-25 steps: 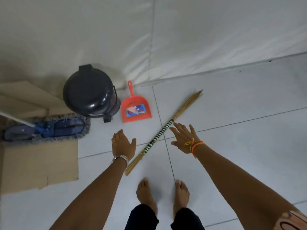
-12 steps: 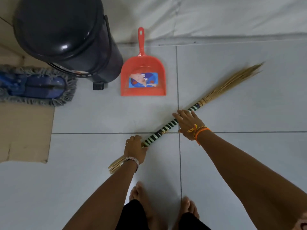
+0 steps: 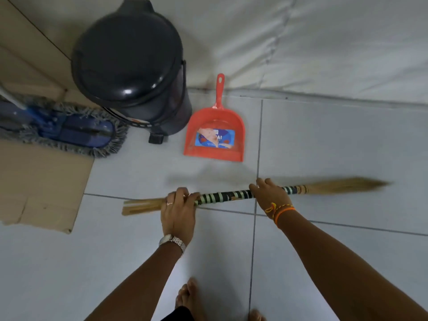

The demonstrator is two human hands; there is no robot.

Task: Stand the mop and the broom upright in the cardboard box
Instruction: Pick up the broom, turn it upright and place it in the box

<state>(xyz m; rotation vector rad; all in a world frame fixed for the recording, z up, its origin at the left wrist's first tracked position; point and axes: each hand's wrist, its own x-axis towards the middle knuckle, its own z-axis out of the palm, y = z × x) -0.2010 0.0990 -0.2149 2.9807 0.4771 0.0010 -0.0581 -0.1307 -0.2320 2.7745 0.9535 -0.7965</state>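
Observation:
The stick broom (image 3: pixel 222 197) has a black-and-white striped wrap and straw bristles pointing right, blurred with motion. It lies level above the tiled floor, held in both hands. My left hand (image 3: pixel 178 212) grips it near the cut stick end. My right hand (image 3: pixel 269 196) grips the striped part near the bristles. The blue mop head (image 3: pixel 76 132) with a grey fringe rests at the left on a flat cardboard flap (image 3: pixel 41 181). Its pole runs off the left edge. The cardboard box wall (image 3: pixel 25 54) rises at the upper left.
A black lidded pedal bin (image 3: pixel 129 66) stands beside the mop. A red dustpan (image 3: pixel 215 135) lies flat to its right. A white sheeted wall (image 3: pixel 324 42) closes off the far side. My bare feet (image 3: pixel 187 297) stand on the pale tiles below.
Both hands came down onto the broom lying diagonally on the floor, closed on it and lifted it. It has swung from diagonal to level.

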